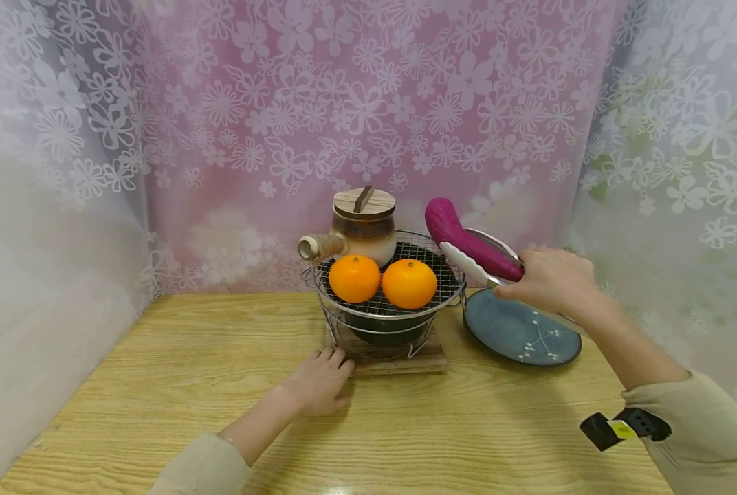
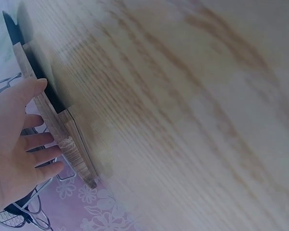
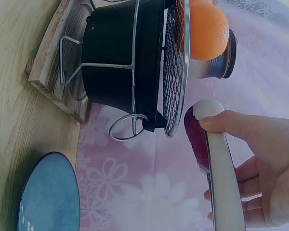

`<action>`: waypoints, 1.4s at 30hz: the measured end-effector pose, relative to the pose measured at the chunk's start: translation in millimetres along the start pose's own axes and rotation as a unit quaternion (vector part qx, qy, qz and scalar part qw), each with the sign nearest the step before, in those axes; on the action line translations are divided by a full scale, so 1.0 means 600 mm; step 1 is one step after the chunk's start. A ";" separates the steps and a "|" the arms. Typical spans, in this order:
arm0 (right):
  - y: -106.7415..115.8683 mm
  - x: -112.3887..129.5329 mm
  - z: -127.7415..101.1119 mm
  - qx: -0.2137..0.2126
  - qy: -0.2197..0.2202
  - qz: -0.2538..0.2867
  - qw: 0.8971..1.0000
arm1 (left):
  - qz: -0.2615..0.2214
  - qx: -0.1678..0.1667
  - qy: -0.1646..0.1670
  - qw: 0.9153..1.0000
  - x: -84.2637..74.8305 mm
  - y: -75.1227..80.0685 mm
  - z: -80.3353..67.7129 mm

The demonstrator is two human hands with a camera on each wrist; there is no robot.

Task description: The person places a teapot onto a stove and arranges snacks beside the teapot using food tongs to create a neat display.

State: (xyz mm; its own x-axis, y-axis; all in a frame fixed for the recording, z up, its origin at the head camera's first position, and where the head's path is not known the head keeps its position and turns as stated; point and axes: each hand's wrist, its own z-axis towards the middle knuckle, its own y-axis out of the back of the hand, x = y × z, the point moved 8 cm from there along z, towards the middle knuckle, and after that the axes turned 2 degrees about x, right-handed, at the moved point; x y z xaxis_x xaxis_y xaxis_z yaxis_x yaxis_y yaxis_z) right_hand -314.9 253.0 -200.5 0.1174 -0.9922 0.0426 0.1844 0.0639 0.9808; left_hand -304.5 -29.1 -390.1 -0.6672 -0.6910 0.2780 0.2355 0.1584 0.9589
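Note:
My right hand (image 1: pixel 554 278) grips a pair of tongs (image 3: pixel 225 178) with white scalloped tips. Between the tongs' arms is a long magenta sweet potato (image 1: pixel 445 223), held in the air above the grill's right side. Low at the front left, my left hand (image 1: pixel 322 381) touches the corner of the wooden board (image 2: pixel 70 144) with relaxed fingers. On that board stands a black round grill (image 3: pixel 111 57) in a wire frame, topped by a wire mesh (image 1: pixel 445 275). Two orange fruits (image 1: pixel 409 283) sit at the mesh's front, and a brown-and-cream teapot (image 1: pixel 368 234) with wooden lid stands behind them.
A blue plate (image 1: pixel 511 326) with a white blossom pattern lies to the right of the grill, on the wood-grain table (image 1: pixel 220 344). Flowered curtains (image 1: pixel 368 103) hang behind and at both sides. The grill has a wire ring handle (image 3: pixel 126 127) facing the plate.

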 end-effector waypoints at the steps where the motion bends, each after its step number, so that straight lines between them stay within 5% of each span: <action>1: 0.000 0.002 0.001 0.002 0.001 0.001 1.000 | 0.000 0.000 0.000 1.000 0.000 0.000 0.000; 42: -0.026 0.051 0.039 0.060 0.020 0.018 0.998 | 0.018 -0.008 -0.002 1.000 -0.001 -0.003 0.001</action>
State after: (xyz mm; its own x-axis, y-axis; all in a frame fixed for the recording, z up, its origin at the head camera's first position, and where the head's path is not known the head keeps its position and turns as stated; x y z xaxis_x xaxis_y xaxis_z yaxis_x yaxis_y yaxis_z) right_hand -336.9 219.1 -209.8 0.1620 -0.9840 0.0737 0.0622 0.0847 0.9945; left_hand -305.2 -28.6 -391.7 -0.6617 -0.6819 0.3117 0.2706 0.1705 0.9475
